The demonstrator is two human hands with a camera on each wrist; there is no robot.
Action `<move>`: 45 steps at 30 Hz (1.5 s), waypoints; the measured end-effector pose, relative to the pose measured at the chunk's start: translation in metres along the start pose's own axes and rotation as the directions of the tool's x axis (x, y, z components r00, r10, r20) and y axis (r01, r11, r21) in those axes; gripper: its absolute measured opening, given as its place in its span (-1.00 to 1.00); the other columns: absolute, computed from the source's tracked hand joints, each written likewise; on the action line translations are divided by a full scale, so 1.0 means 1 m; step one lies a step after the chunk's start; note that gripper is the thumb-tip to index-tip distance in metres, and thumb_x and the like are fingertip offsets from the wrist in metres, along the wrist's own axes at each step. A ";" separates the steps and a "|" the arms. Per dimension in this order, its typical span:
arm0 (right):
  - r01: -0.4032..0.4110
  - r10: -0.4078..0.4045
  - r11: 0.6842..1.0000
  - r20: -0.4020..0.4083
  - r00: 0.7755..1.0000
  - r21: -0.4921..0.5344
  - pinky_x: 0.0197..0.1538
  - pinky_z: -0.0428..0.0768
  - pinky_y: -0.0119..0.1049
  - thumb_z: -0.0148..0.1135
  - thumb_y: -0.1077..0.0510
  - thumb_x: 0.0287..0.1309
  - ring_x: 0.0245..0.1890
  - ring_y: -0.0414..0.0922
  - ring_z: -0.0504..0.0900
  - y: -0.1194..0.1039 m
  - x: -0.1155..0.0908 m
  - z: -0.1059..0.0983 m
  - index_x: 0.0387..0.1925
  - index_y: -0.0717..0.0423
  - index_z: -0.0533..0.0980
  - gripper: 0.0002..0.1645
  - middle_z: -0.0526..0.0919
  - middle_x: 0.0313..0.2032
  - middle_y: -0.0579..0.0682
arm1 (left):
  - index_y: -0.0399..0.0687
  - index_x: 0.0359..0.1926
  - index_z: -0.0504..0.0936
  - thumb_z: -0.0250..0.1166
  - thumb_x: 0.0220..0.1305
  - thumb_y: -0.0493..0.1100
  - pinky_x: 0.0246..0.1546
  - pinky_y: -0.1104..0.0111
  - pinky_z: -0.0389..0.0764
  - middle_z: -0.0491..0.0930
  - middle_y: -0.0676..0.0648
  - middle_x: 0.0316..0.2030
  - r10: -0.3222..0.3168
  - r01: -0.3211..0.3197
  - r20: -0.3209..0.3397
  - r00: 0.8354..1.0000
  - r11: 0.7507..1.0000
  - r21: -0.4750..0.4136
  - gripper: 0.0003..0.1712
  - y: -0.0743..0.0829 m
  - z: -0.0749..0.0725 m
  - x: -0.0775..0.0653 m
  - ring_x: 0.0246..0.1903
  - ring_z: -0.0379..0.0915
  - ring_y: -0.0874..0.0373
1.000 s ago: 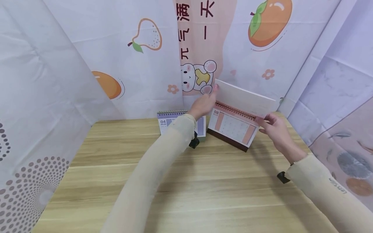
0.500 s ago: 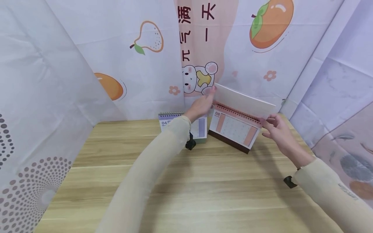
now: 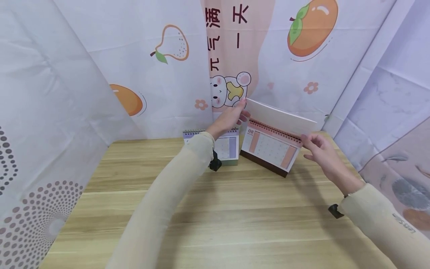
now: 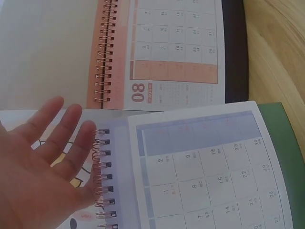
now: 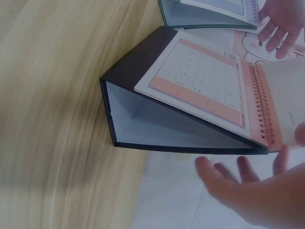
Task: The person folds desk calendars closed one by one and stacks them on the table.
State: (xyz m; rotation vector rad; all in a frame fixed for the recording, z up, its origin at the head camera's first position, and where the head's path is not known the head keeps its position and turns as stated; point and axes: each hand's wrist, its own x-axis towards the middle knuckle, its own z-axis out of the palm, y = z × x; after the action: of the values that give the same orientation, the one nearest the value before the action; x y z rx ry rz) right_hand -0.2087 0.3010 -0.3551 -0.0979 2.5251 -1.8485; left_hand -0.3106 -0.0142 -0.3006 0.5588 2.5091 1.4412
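A pink desk calendar (image 3: 268, 147) on a dark brown stand, opened to page 08, sits at the back right of the table. Its white top pages (image 3: 281, 116) stand raised above the spiral binding. My right hand (image 3: 319, 149) pinches the right end of those pages near the binding, thumb in front, the other fingers spread behind the stand. My left hand (image 3: 230, 117) is at the pages' upper left corner, fingers spread and loose, holding nothing. Below that hand stands a purple desk calendar (image 4: 209, 171) on a green stand, partly hidden by the left forearm in the head view.
Both calendars stand close together on a wooden table (image 3: 235, 216). A white printed curtain (image 3: 161, 86) with fruit and a cartoon rabbit hangs right behind the table's back edge. More patterned cloth (image 3: 396, 123) hangs along the right side.
My left hand has drawn slightly left from the pages' corner, and its fingers have loosened. The raised pages sit a little lower. My right hand has shifted slightly right along the binding.
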 end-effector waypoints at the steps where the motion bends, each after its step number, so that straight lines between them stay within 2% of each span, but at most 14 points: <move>1: -0.015 0.015 1.000 0.001 1.000 -0.011 -0.09 0.62 -0.43 -0.02 -0.17 0.53 0.12 -0.13 0.35 0.000 0.000 0.000 -0.14 0.27 0.31 -0.48 0.38 0.03 -0.12 | -0.11 0.13 0.64 -0.48 0.43 0.54 0.12 0.10 0.43 0.62 -0.07 -0.01 0.011 -0.011 0.007 1.000 1.000 -0.007 0.04 0.000 0.000 0.001 0.09 0.51 -0.10; 4: -0.051 0.052 0.998 0.021 0.998 -0.030 -0.07 0.63 -0.40 -0.04 -0.24 0.52 0.27 0.07 0.30 -0.002 -0.001 -0.002 -0.10 0.25 0.34 -0.43 0.36 0.11 -0.09 | -0.15 0.13 0.63 -0.49 0.47 0.50 0.15 0.10 0.43 0.64 -0.12 -0.01 0.041 -0.040 0.046 0.998 0.998 -0.038 0.02 0.001 -0.001 0.003 0.09 0.51 -0.14; 8: -0.071 0.073 0.997 0.068 0.995 -0.023 0.00 0.63 -0.34 -0.05 -0.26 0.51 0.41 0.27 0.19 -0.004 -0.003 -0.005 -0.06 0.26 0.39 -0.40 0.34 0.22 -0.05 | -0.25 0.11 0.60 -0.54 0.52 0.42 0.18 0.06 0.44 0.63 -0.24 0.00 0.081 -0.068 0.106 0.991 0.990 -0.121 0.02 0.002 -0.003 0.004 0.10 0.49 -0.25; 17: -0.122 0.125 0.992 0.125 0.984 -0.032 0.02 0.62 -0.36 -0.08 -0.26 0.52 0.47 0.32 0.09 -0.007 -0.006 -0.006 0.14 0.27 0.31 -0.35 0.15 0.43 0.19 | -0.31 0.07 0.57 -0.56 0.52 0.42 0.18 0.01 0.45 0.60 -0.35 0.03 0.070 -0.041 0.138 0.988 0.979 -0.200 0.03 0.002 -0.006 0.005 0.12 0.47 -0.31; 23: -0.115 0.114 0.993 0.180 0.977 -0.006 0.01 0.62 -0.38 -0.08 -0.21 0.55 0.47 0.35 0.05 -0.009 -0.009 -0.010 0.12 0.23 0.34 -0.43 0.15 0.40 0.19 | -0.37 0.05 0.56 -0.57 0.52 0.42 0.15 0.02 0.47 0.59 -0.38 0.01 0.078 -0.051 0.146 0.986 0.981 -0.185 0.06 0.002 -0.008 0.004 -0.07 0.55 -0.10; 27: -0.102 0.113 0.993 0.230 0.967 -0.058 0.01 0.61 -0.38 -0.11 -0.18 0.57 0.47 0.36 0.00 -0.013 -0.010 -0.016 0.19 0.28 0.32 -0.41 0.11 0.42 0.24 | -0.36 -0.05 0.56 -0.53 0.54 0.40 0.11 0.04 0.50 0.57 -0.38 -0.04 0.091 -0.063 0.149 0.985 0.981 -0.182 0.01 0.001 -0.010 0.004 -0.17 0.51 -0.01; 30: -0.096 0.121 0.990 0.276 0.954 -0.103 0.06 0.60 -0.31 -0.14 -0.14 0.60 0.46 0.33 0.00 -0.017 -0.011 -0.021 0.25 0.35 0.24 -0.38 0.09 0.43 0.28 | -0.31 -0.09 0.57 -0.49 0.52 0.44 0.11 0.04 0.50 0.58 -0.33 -0.07 0.076 -0.054 0.143 0.987 0.987 -0.155 -0.01 0.001 -0.013 0.003 -0.17 0.51 -0.03; 34: -0.108 0.134 0.990 0.342 0.930 -0.095 0.12 0.59 -0.22 -0.17 -0.09 0.62 0.47 0.34 -0.06 -0.020 -0.012 -0.029 0.31 0.33 0.19 -0.41 0.06 0.42 0.26 | -0.27 -0.08 0.61 -0.44 0.47 0.51 0.14 0.07 0.47 0.62 -0.26 -0.08 0.031 -0.022 0.135 0.990 0.997 -0.071 0.02 0.002 -0.016 -0.001 -0.09 0.52 -0.09; 40: -0.153 0.163 0.987 0.355 0.921 -0.056 0.11 0.61 -0.24 -0.20 -0.12 0.62 0.49 0.41 -0.12 -0.022 -0.011 -0.033 0.36 0.34 0.12 -0.36 -0.05 0.45 0.28 | -0.11 -0.13 0.64 -0.39 0.44 0.54 0.06 0.14 0.48 0.65 -0.13 -0.15 0.002 -0.008 0.121 0.993 0.999 0.052 -0.05 0.002 -0.018 -0.003 -0.09 0.53 -0.05; 42: -0.154 0.166 0.986 0.350 0.922 -0.063 0.11 0.61 -0.21 -0.21 -0.14 0.62 0.49 0.40 -0.10 -0.023 -0.011 -0.032 0.39 0.38 0.06 -0.30 -0.07 0.46 0.30 | -0.06 -0.12 0.66 -0.36 0.43 0.55 0.06 0.16 0.47 0.65 -0.08 -0.17 -0.005 -0.005 0.112 0.994 0.997 0.083 -0.07 0.001 -0.018 -0.004 -0.07 0.53 -0.03; 45: -0.150 0.169 0.985 0.336 0.926 -0.081 0.12 0.61 -0.19 -0.23 -0.15 0.62 0.43 0.26 0.14 -0.024 -0.011 -0.030 0.42 0.43 0.03 -0.24 -0.01 0.45 0.29 | -0.02 -0.05 0.68 -0.30 0.45 0.52 0.09 0.17 0.45 0.67 -0.03 -0.14 0.003 -0.016 0.108 0.994 0.992 0.126 -0.12 0.001 -0.019 -0.005 -0.01 0.52 0.00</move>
State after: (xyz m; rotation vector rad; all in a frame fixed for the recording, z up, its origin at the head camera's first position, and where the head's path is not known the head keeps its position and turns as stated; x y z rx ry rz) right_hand -0.1977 0.3231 -0.3230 -0.1901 2.2701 -1.5482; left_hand -0.3124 -0.0305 -0.2902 0.6526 2.5284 1.2260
